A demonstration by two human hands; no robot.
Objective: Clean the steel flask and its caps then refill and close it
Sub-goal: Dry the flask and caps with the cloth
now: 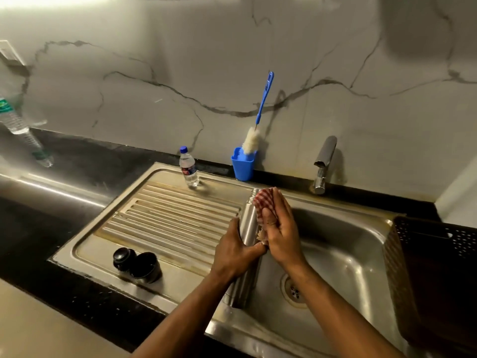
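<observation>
The steel flask (248,226) is upright at the sink's left edge, between the drainboard and the basin. My left hand (233,250) grips its body from the left. My right hand (280,233) holds a red-and-white checked cloth (263,201) against the flask's upper right side and neck. Two black caps (136,264) sit side by side on the drainboard's front left. A small water bottle (189,167) with a blue lid stands at the drainboard's back edge.
A blue cup (243,165) holding a blue-handled bottle brush (259,117) stands against the marble wall. The tap (324,164) is behind the basin (335,244). A dark perforated basket (436,270) fills the right side. A large plastic bottle (19,127) lies on the left counter.
</observation>
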